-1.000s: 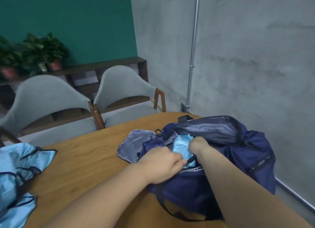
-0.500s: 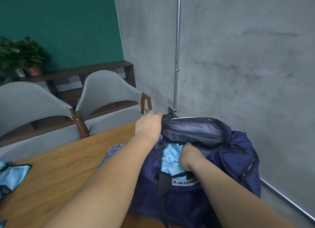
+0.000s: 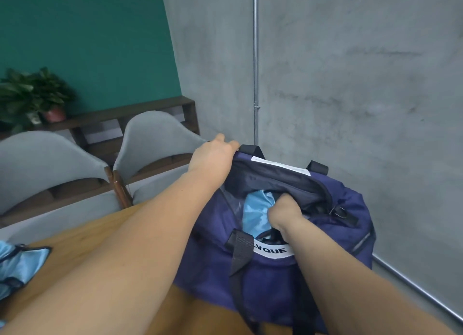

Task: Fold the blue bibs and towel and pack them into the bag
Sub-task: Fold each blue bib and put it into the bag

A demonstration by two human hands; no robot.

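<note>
Two hands are occupied at the bag [image 3: 275,279], which is set on the counter [image 3: 82,237]. Its far rim is gripped and held open by the left hand [image 3: 215,157]; within its mouth a blue cloth [image 3: 255,214] is clutched by the curled right hand [image 3: 283,214]. Further blue bibs [image 3: 22,262] are seen well left of the bag, nearer the left hand, so a leftward reach is judged to be needed next.
</note>
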